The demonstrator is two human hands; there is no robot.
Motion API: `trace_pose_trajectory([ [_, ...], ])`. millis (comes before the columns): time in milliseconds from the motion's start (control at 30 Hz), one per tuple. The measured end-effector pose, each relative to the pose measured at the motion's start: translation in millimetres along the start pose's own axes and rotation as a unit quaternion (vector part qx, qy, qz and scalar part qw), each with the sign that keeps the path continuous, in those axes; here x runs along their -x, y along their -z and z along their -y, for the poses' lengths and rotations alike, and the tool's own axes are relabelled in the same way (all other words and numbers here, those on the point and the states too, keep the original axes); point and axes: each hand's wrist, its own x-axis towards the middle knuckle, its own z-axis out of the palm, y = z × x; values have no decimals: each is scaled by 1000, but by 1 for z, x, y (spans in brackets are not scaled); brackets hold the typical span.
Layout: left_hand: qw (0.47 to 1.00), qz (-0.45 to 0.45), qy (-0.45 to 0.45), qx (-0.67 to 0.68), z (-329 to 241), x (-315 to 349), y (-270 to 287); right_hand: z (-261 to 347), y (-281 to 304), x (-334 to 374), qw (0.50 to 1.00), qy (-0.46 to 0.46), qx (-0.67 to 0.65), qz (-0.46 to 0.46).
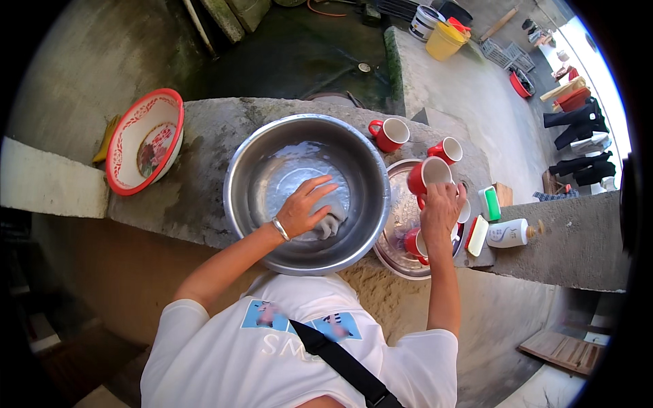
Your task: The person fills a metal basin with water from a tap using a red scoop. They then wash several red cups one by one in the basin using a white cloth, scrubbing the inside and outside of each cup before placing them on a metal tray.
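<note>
Over the water in a large steel basin [239, 204], my left hand [299, 212] has its fingers spread and holds nothing. A grey cloth [332, 222] lies in the basin just beside and beneath that hand. My right hand [441, 209] grips a red mug [420, 175] with a pale inside, above the patterned metal tray [397, 207]. Another red mug [412, 242] rests on the tray, and more cups there are partly hidden by my right hand. Behind the tray, two red mugs stand on the concrete ledge: a larger one [390, 138] and a smaller one [443, 150].
A red-rimmed enamel basin [179, 129] leans at the ledge's left. To the right are a white pump bottle [507, 233], a green sponge-like block [491, 204] in a white dish and a red-and-white brush [477, 236]. A yellow bucket [445, 42] stands far back.
</note>
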Motion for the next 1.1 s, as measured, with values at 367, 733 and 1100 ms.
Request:
trace_pose_trajectory([
  [367, 989, -13, 74, -130, -17, -1, 25, 132, -7, -29, 918, 315, -231, 68],
  [733, 731, -156, 523, 409, 75, 45, 35, 178, -86, 29, 874, 375, -177, 254],
  [1100, 564, -236, 560, 558, 81, 36, 20, 161, -146, 0, 937, 157, -263, 168],
])
